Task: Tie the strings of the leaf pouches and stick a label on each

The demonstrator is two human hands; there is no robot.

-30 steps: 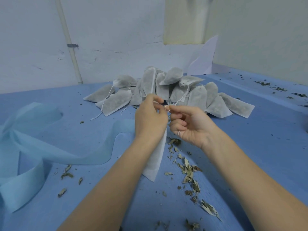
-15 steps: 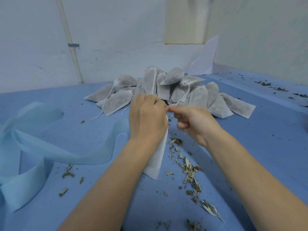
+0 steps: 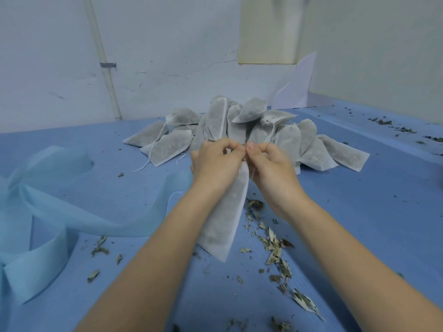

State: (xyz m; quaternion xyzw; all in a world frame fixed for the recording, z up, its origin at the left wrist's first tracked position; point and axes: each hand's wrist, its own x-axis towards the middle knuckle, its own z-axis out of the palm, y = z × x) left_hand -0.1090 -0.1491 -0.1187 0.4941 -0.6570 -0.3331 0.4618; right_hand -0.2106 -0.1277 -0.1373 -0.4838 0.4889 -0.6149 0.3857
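Head view: left hand [image 3: 217,161] and right hand [image 3: 269,164] meeting fingertip to fingertip at the neck of one pouch [image 3: 225,219], fingers curled, pinching its strings; body hanging down between the forearms above the blue table [image 3: 359,212]. Probably mid-knot on this one. Behind, a pile [image 3: 251,130] of pouches, several with loose strings, so likely much tying left. No labels seen anywhere; no readable writing or brand. Loose leaves [image 3: 275,250] scattered nearby.
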